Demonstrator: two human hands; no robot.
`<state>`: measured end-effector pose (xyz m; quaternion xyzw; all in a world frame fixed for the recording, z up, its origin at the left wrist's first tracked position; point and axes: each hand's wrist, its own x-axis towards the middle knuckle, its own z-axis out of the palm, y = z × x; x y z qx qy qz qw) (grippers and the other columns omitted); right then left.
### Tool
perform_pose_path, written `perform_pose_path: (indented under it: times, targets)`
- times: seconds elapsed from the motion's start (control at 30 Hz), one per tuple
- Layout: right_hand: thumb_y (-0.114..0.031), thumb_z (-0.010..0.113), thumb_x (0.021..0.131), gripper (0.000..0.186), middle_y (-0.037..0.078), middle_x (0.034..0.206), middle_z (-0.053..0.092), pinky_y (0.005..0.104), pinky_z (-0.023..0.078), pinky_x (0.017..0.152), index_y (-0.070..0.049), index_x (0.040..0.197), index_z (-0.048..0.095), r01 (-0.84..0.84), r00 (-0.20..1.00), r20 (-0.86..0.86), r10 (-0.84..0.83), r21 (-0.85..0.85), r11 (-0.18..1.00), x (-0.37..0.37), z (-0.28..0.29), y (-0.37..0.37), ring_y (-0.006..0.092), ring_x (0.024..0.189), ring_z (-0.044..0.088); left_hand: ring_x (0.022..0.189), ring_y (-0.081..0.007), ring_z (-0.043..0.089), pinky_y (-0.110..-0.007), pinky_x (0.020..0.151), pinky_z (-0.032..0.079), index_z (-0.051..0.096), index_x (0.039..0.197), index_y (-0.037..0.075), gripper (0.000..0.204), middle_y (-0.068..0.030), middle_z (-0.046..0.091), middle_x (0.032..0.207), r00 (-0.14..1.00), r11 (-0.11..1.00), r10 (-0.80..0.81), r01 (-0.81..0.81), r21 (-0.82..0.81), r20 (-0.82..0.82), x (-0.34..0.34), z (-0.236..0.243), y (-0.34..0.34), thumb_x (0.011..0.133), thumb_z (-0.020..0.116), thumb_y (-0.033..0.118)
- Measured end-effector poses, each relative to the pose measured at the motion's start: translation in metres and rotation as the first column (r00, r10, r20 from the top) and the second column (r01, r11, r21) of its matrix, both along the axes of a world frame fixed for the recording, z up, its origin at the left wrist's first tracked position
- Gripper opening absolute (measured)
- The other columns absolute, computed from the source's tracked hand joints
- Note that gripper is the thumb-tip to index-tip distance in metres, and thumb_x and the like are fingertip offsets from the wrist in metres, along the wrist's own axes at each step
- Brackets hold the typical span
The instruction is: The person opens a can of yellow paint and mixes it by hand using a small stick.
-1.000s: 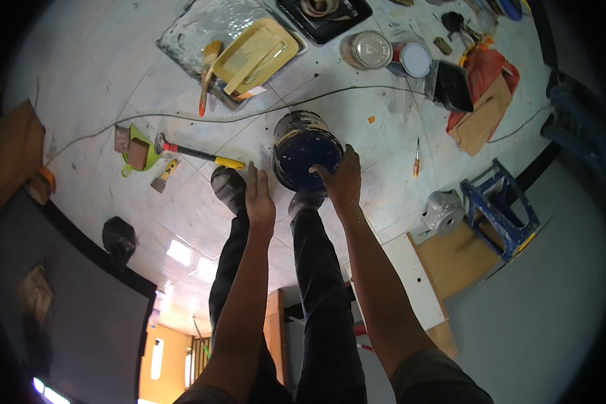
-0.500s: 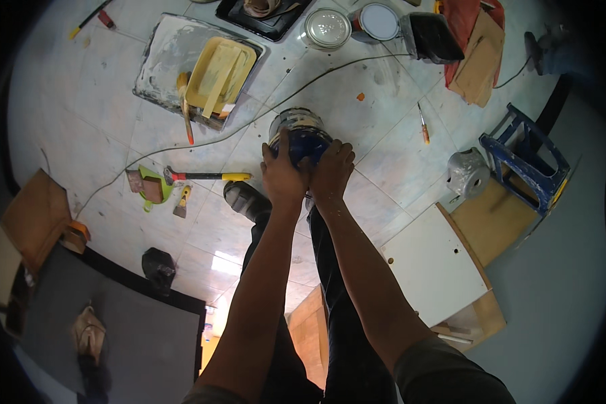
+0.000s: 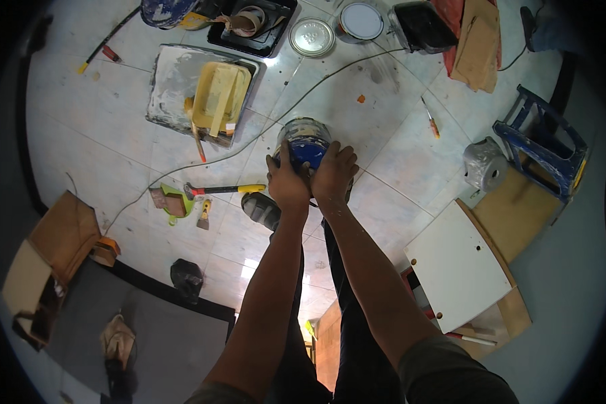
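A blue and silver paint can [image 3: 307, 149], streaked with dried pale paint, is between my hands near the middle of the floor. My left hand [image 3: 289, 185] grips its near left side, forefinger stretched up along the can. On the near right side my right hand [image 3: 333, 176] is wrapped round it with bent fingers. The thumbs meet close together at the near side. My hands hide the lower part of the can, so I cannot tell whether it touches the floor. Just left of it, by my shoe [image 3: 261, 210], lies a tool with a black and yellow handle [image 3: 239, 189].
Left of the can, a paint-smeared tray [image 3: 175, 74] carries a yellow tub [image 3: 215, 91] and a brush [image 3: 198, 141]. A cable [image 3: 249, 140] crosses the tiles. Cans [image 3: 361, 22] stand beyond. To the right are a screwdriver [image 3: 432, 121], a blue step stool [image 3: 552, 151] and a white board [image 3: 458, 266].
The whole view has shifted, so the floor things appear farther right, and those nearer me lower. Both hands still grip the can, and more of its blue side shows.
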<state>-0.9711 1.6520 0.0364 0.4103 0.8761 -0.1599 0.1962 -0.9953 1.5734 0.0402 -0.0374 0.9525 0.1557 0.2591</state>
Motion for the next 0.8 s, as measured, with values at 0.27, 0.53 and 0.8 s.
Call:
perform_pose_path:
  times: [0.27,0.53,0.8]
  targets:
    - [-0.021,0.082,0.071,0.065,0.019,0.113,0.047,0.0492,0.039,0.091,0.000,0.121,0.047,0.054,0.999,0.002,-0.054,-0.052,0.997,0.003,0.006,0.001,0.0371,0.109,0.048,0.118,-0.0448,0.059,-0.047,0.093,0.052,0.043,0.149,0.021,0.082,-0.0268,0.052,0.137,0.997,1.000,0.021,-0.022,0.011,0.069,-0.004,0.004,-0.001,0.076,0.080,0.025]
    - [-0.014,0.082,0.071,0.065,0.018,0.113,0.047,0.0487,0.038,0.091,-0.001,0.123,0.045,0.070,0.997,-0.016,-0.071,-0.075,0.995,0.008,0.018,0.006,0.0373,0.108,0.048,0.118,-0.0458,0.059,-0.048,0.098,0.049,0.043,0.150,0.027,0.081,-0.0312,0.044,0.144,0.995,0.995,-0.013,0.003,0.103,0.099,-0.006,0.009,-0.007,0.078,0.080,0.027]
    - [-0.024,0.080,0.079,0.057,0.018,0.112,0.047,0.0510,0.038,0.089,0.001,0.116,0.045,0.072,0.980,-0.182,-0.086,-0.081,0.994,0.016,0.053,-0.013,0.0385,0.109,0.048,0.120,-0.0436,0.058,-0.043,0.101,0.048,0.044,0.146,0.011,0.079,-0.0307,0.055,0.132,0.998,0.824,-0.063,0.041,0.565,0.020,-0.015,0.008,-0.049,0.077,0.080,0.020]
